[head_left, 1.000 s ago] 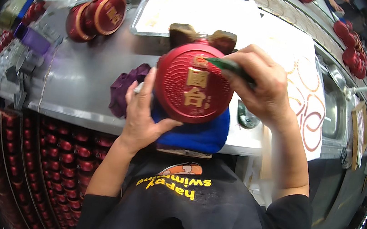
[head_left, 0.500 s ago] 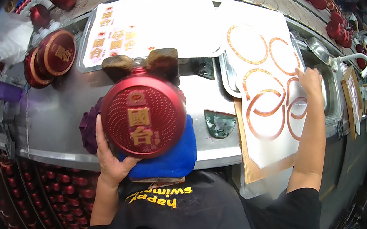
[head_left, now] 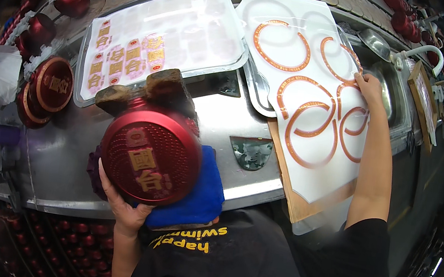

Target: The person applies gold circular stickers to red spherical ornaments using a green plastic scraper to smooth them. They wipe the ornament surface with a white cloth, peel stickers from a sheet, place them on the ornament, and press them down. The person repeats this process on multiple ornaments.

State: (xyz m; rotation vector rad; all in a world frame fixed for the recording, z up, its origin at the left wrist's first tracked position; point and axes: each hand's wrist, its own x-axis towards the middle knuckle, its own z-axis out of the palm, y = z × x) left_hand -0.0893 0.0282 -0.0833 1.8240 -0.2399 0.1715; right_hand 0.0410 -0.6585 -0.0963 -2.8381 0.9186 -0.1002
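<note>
Beneath the left hand [head_left: 127, 212], thumb and fingers spread wide, sits the lower left rim of a red vessel [head_left: 152, 155], its round face with gold characters turned up toward the person. Just right of that hand a blue cloth [head_left: 207, 189] lies under the vessel; a purple cloth [head_left: 96, 176] shows just above the hand. Farther beyond it, two dark blocks [head_left: 166, 92] stand at the vessel's far end.

Well apart to the right, the right hand [head_left: 369, 90] has its fingers drawn narrow at the edge of a white sheet [head_left: 313, 185] of orange rings; the fingertips are too small to tell whether they pinch a ring or only touch it. Left of and nearer than that hand, a green scraper [head_left: 250, 153] lies on the metal surface [head_left: 68, 175]. Beyond the left hand, a tray [head_left: 236, 65] carries gold decals [head_left: 134, 57].
</note>
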